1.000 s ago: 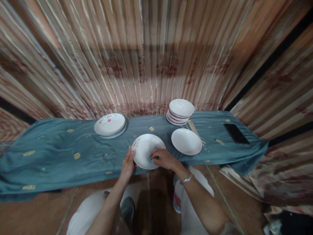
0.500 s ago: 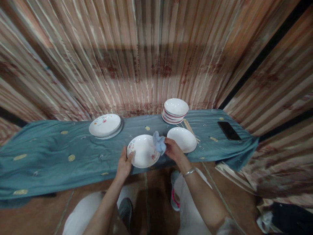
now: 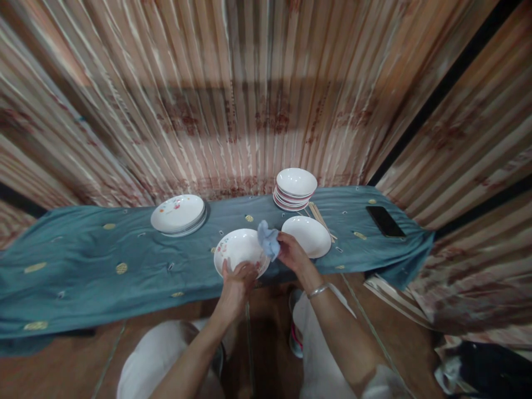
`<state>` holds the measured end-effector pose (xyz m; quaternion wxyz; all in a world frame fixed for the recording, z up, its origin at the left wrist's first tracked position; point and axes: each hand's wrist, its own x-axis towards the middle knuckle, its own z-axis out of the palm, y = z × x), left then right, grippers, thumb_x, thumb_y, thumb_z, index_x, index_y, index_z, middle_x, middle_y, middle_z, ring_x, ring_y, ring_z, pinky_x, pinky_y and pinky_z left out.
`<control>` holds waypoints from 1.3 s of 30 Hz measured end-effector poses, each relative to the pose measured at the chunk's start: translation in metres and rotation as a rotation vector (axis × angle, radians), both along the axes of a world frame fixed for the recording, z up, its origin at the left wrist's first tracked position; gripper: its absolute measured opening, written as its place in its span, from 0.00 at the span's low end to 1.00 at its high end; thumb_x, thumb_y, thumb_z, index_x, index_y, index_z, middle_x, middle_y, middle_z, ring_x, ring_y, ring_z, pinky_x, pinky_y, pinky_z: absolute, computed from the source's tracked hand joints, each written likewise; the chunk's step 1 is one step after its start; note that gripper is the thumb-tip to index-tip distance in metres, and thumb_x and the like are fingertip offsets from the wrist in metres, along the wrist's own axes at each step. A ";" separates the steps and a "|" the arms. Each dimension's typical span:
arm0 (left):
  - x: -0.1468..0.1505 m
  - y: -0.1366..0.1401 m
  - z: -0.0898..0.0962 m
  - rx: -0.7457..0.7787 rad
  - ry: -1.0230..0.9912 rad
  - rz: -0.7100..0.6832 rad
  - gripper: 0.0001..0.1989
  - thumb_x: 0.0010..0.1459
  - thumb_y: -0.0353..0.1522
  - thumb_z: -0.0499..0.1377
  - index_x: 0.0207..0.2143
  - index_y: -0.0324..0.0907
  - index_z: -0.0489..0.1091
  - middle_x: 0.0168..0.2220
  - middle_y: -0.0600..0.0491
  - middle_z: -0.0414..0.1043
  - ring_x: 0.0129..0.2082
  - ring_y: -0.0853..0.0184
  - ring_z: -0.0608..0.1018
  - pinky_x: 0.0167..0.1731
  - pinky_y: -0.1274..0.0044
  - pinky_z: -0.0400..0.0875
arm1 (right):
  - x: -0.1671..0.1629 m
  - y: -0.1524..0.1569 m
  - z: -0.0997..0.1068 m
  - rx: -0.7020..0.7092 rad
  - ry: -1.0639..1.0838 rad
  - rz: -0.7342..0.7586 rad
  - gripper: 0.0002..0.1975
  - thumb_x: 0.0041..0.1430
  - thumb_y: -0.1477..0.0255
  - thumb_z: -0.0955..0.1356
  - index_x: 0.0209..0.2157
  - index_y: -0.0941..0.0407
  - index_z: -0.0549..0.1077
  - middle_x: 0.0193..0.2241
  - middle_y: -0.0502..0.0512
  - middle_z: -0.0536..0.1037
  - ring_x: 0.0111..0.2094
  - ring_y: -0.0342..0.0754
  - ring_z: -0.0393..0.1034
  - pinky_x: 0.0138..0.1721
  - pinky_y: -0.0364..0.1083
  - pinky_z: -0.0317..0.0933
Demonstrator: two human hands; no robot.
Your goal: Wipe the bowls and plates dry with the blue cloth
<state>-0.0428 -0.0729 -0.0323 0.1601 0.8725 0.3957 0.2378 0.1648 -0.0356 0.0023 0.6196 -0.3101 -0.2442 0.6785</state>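
Note:
A white plate with a floral rim [image 3: 236,246] lies near the front edge of the cloth-covered table. Over its near rim lies my left hand [image 3: 238,281], thumb and fingers apart, touching the plate's upper side. My right hand [image 3: 291,252] pinches a crumpled light-blue cloth [image 3: 269,240] above the plate's right edge. Just right of that hand sits a plain white dish [image 3: 307,235]. Part of the floral plate is covered by my left fingers.
A stack of floral plates [image 3: 178,213] stands at back left. Several white bowls [image 3: 296,183] are stacked behind the dish, with chopsticks [image 3: 320,217] beside them. A black phone [image 3: 385,221] rests on the blue tablecloth [image 3: 137,238]. Behind hangs a striped curtain [image 3: 249,111].
My left hand has let go of the plate's left rim and moved right, over its near side. My right hand still holds the cloth in about the same place.

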 end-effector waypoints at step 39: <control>-0.018 0.018 0.077 -0.889 -1.474 0.435 0.24 0.28 0.41 0.76 0.28 0.36 0.78 0.29 0.46 0.81 0.40 0.55 0.81 0.45 0.67 0.73 | -0.109 0.017 0.016 0.594 -1.452 -0.481 0.26 0.69 0.66 0.55 0.66 0.55 0.56 0.68 0.58 0.56 0.70 0.51 0.42 0.66 0.56 0.43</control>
